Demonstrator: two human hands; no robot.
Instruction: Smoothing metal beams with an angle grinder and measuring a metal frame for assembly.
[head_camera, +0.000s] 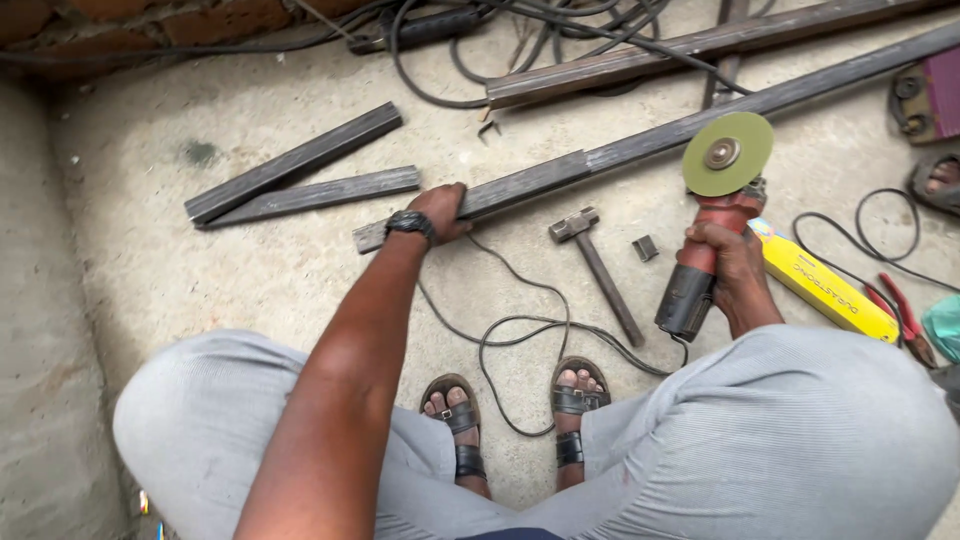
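Left hand (440, 210) clamps steel bar (520, 185) | right hand (725, 265) grips angle grinder (705, 250), disc clear | bar seemingly uncut.

Long steel bar (700, 120) (upper right) leaves frame.

grinder (705, 250) gripped (steel bar (520, 187) pinned)

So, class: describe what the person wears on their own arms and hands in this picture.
Both forearms are bare, with no sleeves in view and no gloves on the hands. The left hand has a dark wristwatch with a black strap at the wrist. The right hand shows no watch, band or ring.
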